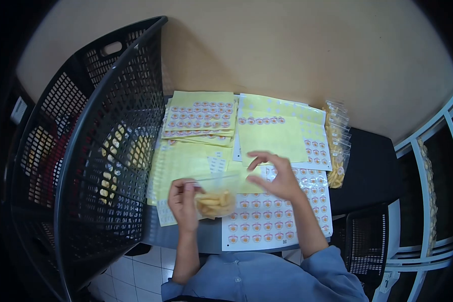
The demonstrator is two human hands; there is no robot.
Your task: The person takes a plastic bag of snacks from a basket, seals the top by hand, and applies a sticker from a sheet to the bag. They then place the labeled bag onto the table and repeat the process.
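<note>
My left hand (183, 200) grips a small clear plastic bag (215, 196) with pale yellow snack pieces in it, held just above the table's near edge. My right hand (277, 176) hovers to the right of the bag's top with its fingers curled and thumb and forefinger close together; whether a sticker is on a fingertip I cannot tell. Under the right hand lies a white sheet of round orange stickers (267, 221). More yellow sticker sheets (201, 116) lie fanned out farther back.
A tall black plastic mesh basket (100, 151) stands at the left, with filled bags seen through its wall. A row of filled clear bags (337, 146) lies at the table's right. A black crate (367, 241) sits lower right by a white rack (428, 166).
</note>
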